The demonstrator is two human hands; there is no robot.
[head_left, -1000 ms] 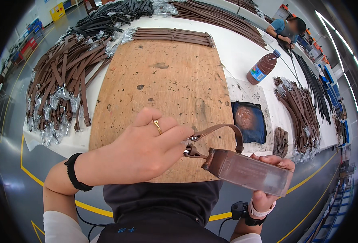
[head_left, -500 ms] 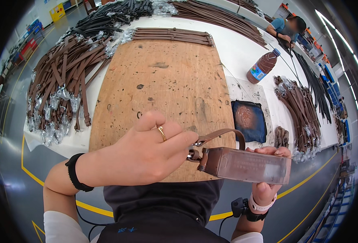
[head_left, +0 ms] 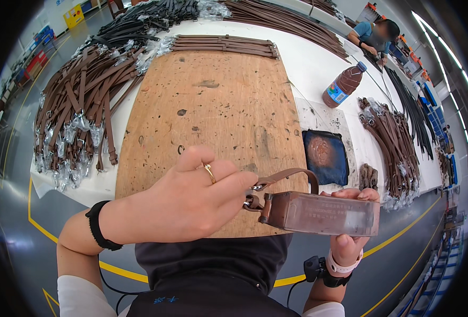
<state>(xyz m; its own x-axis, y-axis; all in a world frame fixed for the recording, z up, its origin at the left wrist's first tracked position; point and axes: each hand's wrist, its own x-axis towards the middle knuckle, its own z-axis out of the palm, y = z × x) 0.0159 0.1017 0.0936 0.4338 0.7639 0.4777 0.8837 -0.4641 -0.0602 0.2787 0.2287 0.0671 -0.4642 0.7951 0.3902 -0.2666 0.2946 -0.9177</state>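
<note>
My left hand [head_left: 186, 198], a gold ring on one finger, is closed in a pinch on the metal buckle end of a brown leather strap [head_left: 292, 173]. The strap arches to the right, behind a clear rectangular bottle [head_left: 324, 214] with brown stains inside. My right hand [head_left: 346, 249] grips the bottle's broad end, fingers behind and thumb below. Its narrow, brown-smeared end points left and touches or nearly touches a strap loop beside my left fingers. Both hands are above the near edge of a wooden board [head_left: 223, 105]. My left fingertips partly hide the buckle.
Brown straps [head_left: 80, 100] with plastic-wrapped buckles are heaped at left, and more [head_left: 395, 142] lie at right. A row of straps [head_left: 226, 46] crosses the board's far end. A brown-filled bottle [head_left: 345, 85] stands near a stained dark cloth [head_left: 325, 158]. A co-worker [head_left: 374, 37] sits far right.
The bottle and my right hand have risen very slightly. My left hand keeps its pinch with almost no movement. At far right, the co-worker's hands have shifted.
</note>
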